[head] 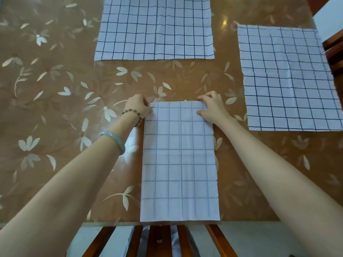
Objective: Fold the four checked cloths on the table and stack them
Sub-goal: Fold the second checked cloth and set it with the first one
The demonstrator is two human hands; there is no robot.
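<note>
The near cloth (179,164) lies at the near edge of the tabletop (65,80), folded into a long strip. The left grip (138,106) and the right grip (211,108) each pinch one of its far corners. I judge the second fold is in hand: the next move must bring these corners evenly to the near edge. The far cloth (154,28) and the right cloth (287,80) (I see only three) lie flat, unfolded.
</note>
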